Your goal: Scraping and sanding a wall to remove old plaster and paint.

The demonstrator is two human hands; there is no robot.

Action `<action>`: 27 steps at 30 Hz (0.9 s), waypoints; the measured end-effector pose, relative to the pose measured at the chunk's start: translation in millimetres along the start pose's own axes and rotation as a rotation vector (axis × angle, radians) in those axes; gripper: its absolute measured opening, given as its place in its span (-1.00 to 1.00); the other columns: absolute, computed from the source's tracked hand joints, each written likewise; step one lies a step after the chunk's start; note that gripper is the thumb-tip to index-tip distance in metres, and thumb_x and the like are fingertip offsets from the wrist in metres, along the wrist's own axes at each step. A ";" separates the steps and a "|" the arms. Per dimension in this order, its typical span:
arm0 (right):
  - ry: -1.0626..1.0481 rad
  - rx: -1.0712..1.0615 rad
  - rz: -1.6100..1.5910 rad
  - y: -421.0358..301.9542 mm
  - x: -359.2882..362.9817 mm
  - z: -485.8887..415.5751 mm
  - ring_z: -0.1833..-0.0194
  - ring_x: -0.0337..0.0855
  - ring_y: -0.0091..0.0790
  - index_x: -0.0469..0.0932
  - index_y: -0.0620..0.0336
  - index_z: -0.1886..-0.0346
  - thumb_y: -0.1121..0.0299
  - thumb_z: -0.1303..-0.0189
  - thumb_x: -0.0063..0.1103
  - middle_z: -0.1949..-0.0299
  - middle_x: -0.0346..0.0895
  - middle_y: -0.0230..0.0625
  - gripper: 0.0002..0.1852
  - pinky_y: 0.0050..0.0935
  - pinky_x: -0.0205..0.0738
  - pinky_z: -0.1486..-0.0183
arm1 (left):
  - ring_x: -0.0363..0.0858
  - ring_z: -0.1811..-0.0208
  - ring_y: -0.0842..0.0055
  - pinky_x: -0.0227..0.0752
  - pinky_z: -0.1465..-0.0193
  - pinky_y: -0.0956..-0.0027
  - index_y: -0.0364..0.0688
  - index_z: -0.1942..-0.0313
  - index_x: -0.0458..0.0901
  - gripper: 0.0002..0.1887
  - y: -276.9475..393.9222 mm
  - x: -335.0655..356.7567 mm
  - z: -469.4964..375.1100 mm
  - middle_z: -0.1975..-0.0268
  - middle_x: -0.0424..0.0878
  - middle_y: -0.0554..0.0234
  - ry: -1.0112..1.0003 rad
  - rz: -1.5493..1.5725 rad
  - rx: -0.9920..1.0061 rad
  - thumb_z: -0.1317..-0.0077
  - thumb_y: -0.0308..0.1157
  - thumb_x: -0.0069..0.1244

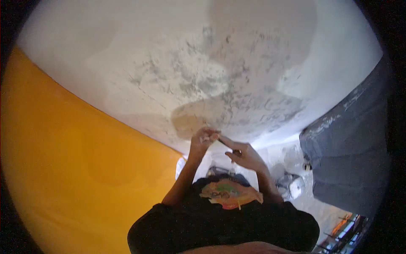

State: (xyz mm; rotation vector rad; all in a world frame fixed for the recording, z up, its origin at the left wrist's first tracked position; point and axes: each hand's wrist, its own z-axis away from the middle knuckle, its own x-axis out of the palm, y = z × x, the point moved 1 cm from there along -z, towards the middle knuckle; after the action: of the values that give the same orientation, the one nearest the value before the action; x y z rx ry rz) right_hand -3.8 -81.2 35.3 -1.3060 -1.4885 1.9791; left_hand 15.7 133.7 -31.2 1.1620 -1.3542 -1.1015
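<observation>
In front of my chest, close to a white wall (152, 76) with grey smudges and scuffs, my two hands come together. My left hand (203, 139) is raised with its fingers curled and pale residue on them; whether it grips something cannot be told. My right hand (244, 154) is bent around a slim dark tool (222, 141), whose far end reaches the fingers of my left hand. What kind of tool it is cannot be made out.
An orange wall (95, 143) rises on the left and a dark grey surface (349, 152) on the right. On the pale floor (285, 155) below stands a blurred container (295, 187). A rack-like object (344, 231) lies at the lower right.
</observation>
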 end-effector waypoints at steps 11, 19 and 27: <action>0.020 -0.030 -0.011 14.5 10.0 0.8 0.43 0.70 -0.19 0.33 -0.39 -0.56 0.58 -0.25 0.14 -0.35 0.57 -0.28 -0.19 -0.24 0.65 0.24 | 0.64 -0.06 0.55 0.52 -0.07 0.39 -0.31 -0.03 0.71 -0.72 -3.8 5.8 16.7 -0.08 0.78 0.14 0.102 -0.094 -0.062 -0.52 -0.27 0.11; 0.000 0.002 -0.009 15.9 14.5 7.1 0.47 0.68 -0.22 0.30 -0.40 -0.57 0.62 -0.20 0.05 -0.15 0.68 -0.07 -0.15 -0.24 0.67 0.26 | 0.65 -0.15 0.45 0.50 -0.13 0.35 -0.26 -0.08 0.71 -0.72 -2.7 -7.5 22.0 -0.10 0.76 0.12 0.069 -0.009 -0.100 -0.45 -0.33 0.15; -0.014 0.019 0.040 19.3 13.9 7.1 0.43 0.70 -0.12 0.28 -0.40 -0.58 0.59 -0.21 0.05 0.09 0.72 0.10 -0.15 -0.19 0.68 0.20 | 0.67 -0.13 0.44 0.46 -0.26 0.28 -0.27 0.02 0.72 -0.79 3.1 -8.1 15.7 -0.05 0.79 0.11 0.021 0.031 -0.142 -0.40 -0.40 0.21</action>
State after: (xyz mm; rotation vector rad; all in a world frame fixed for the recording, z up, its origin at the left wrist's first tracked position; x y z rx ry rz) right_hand -12.1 -82.8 12.0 -1.3259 -1.4569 2.0264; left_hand 0.1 142.6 -30.5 1.0433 -1.2523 -1.1415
